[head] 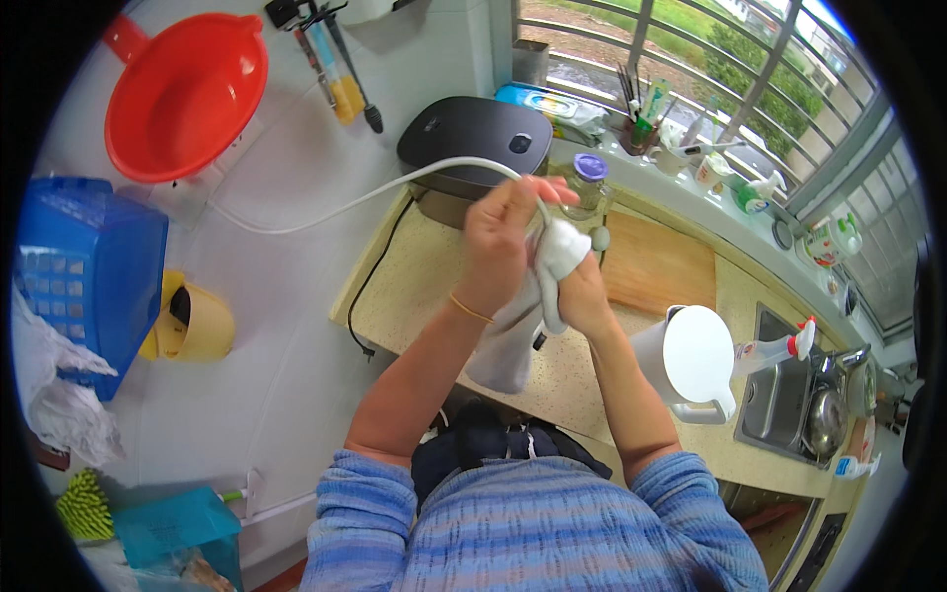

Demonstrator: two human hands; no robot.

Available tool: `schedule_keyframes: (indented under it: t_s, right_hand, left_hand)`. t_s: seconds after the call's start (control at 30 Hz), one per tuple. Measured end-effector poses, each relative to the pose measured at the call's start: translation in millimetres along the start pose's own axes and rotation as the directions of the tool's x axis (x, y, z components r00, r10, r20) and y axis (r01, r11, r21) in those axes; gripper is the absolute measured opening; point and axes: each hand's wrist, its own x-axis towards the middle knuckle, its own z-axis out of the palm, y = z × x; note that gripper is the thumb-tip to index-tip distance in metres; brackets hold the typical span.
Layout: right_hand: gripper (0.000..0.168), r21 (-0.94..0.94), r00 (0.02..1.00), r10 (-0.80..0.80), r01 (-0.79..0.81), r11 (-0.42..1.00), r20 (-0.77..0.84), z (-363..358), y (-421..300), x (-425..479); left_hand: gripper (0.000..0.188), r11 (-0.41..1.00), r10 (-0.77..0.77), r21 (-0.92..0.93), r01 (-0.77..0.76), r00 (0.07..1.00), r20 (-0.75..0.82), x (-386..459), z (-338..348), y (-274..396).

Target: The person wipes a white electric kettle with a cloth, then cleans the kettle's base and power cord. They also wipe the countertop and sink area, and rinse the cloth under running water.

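Note:
My left hand (503, 226), slightly blurred, grips a white cable (473, 161) above the counter. The cable arcs from the white wall at the left, over the rice cooker, to my fingers. Just to the right and lower, my right hand (584, 296) holds a pale grey-white cloth (507, 351) bunched around the cable. Its lower end hangs past the counter's front edge. How the cable runs inside the cloth is hidden. Behind my hands stands a rice cooker (473, 137) with a dark lid. A glass jar (590, 185) with a purple lid is close beside it.
A wooden cutting board (658, 263), a white jug (695, 355), a spray bottle (769, 351) and a steel sink (773, 407) are to the right. A black cord (377, 270) hangs over the counter's left edge. A red basin (189, 96) and blue basket (96, 274) hang at left.

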Motion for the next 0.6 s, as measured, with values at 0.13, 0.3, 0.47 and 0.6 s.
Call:
schedule_keyframes:
  t_s: [0.13, 0.3, 0.47, 0.6]
  right_hand:
    - [0.014, -0.311, 0.971, -0.231, 0.239, 0.92, 0.061, -13.2, 27.7, -34.4]
    - [0.011, -0.29, 0.992, -0.11, 0.122, 0.949, 0.056, -24.4, 16.9, -33.9]
    - [0.01, -0.633, 0.932, -0.254, 0.362, 0.684, 0.259, -34.5, 5.7, -19.2]
    - [0.008, -0.615, 0.963, -0.25, 0.258, 0.745, 0.101, -30.5, 13.8, -20.5]
  left_hand:
    - [0.03, 0.994, 0.102, 0.029, -0.101, 0.994, -0.03, 29.7, 4.7, 18.8]
    - [0.032, 0.974, 0.149, 0.165, -0.154, 0.988, 0.039, 32.0, 12.6, 26.9]
    - [0.031, 0.95, 0.222, 0.243, -0.198, 0.972, -0.074, 29.6, 5.9, 25.3]
    - [0.029, 0.947, 0.275, 0.219, -0.235, 0.945, -0.178, 22.1, -2.2, 24.5]
